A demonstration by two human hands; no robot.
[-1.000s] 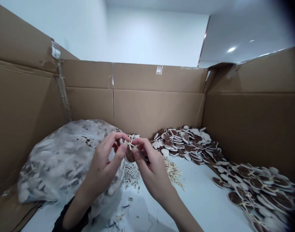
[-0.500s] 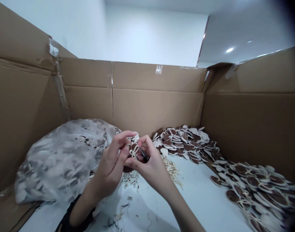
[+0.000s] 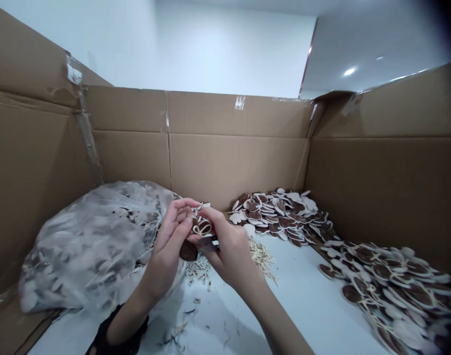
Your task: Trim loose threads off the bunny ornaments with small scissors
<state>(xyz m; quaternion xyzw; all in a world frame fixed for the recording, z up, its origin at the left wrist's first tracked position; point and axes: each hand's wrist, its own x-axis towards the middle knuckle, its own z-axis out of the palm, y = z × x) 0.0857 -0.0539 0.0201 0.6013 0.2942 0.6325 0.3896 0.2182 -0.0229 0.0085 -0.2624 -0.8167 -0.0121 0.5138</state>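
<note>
A brown piece with a cream cord bow [image 3: 202, 227] is held up between my hands over the white table. My left hand [image 3: 170, 241] grips it from the left between thumb and fingers. On its right side, my right hand [image 3: 225, 241] has its fingers closed around a small dark tool [image 3: 212, 238], mostly hidden by the fingers, and its fingertips are at the bow. A brown rounded part [image 3: 189, 250] of the piece hangs below my left fingertips.
A clear plastic bag [image 3: 88, 241] full of pieces lies left. Brown and white pieces pile up at the back right [image 3: 280, 217] and the right [image 3: 391, 286]. Cord scraps [image 3: 261, 259] lie behind my right hand. Cardboard walls [image 3: 232, 158] surround the white table [image 3: 299, 305].
My right hand has turned, its knuckles now further over the bow, and the dark tool shows less. The brown piece has tilted, with more of its lower part visible.
</note>
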